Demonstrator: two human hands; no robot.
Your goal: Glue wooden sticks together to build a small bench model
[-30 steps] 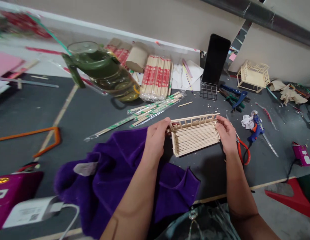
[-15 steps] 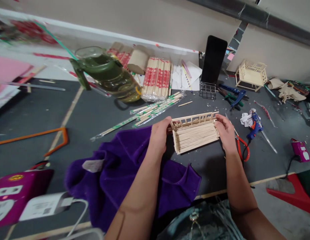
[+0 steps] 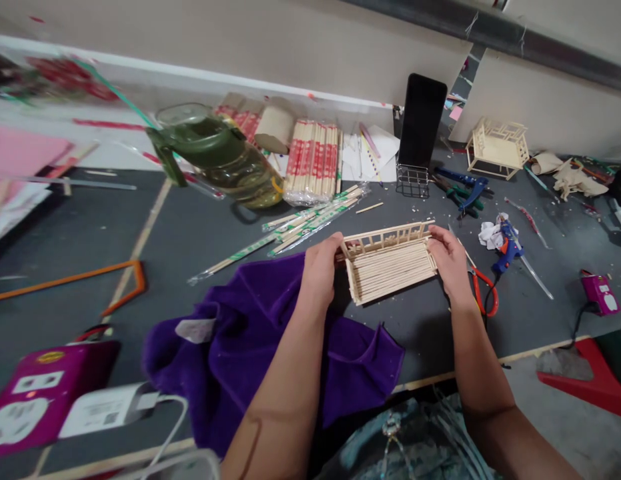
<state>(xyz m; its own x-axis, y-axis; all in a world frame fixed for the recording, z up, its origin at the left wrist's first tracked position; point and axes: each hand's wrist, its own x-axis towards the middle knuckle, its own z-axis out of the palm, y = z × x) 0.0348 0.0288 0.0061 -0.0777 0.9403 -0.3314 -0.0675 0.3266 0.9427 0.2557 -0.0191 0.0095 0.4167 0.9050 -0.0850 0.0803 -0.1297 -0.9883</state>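
Between my two hands is a small wooden stick model (image 3: 393, 270), with a slatted flat base and a railing along its far side. My left hand (image 3: 321, 270) grips its left end, fingers behind the railing's corner. At the right end, my right hand (image 3: 449, 260) pinches the model near the other railing corner. The model tilts slightly, its right end farther away; I cannot tell whether it touches the table. A purple cloth (image 3: 235, 347) lies rumpled under my left forearm. Scissors with orange handles (image 3: 485, 293) lie just right of my right hand.
Wrapped chopsticks (image 3: 290, 223), a green-lidded jug (image 3: 225, 157) and a chopstick bundle (image 3: 313, 160) lie beyond the model. A phone (image 3: 423, 123) stands on a wire holder. Right are pliers (image 3: 463, 193), a blue glue gun (image 3: 510, 250) and a finished-looking stick model (image 3: 497, 150). A purple power socket (image 3: 50, 380) sits left.
The view has shifted slightly, so the surroundings on the left appear a little farther right. Both hands keep their hold on the stick model, which has hardly moved.
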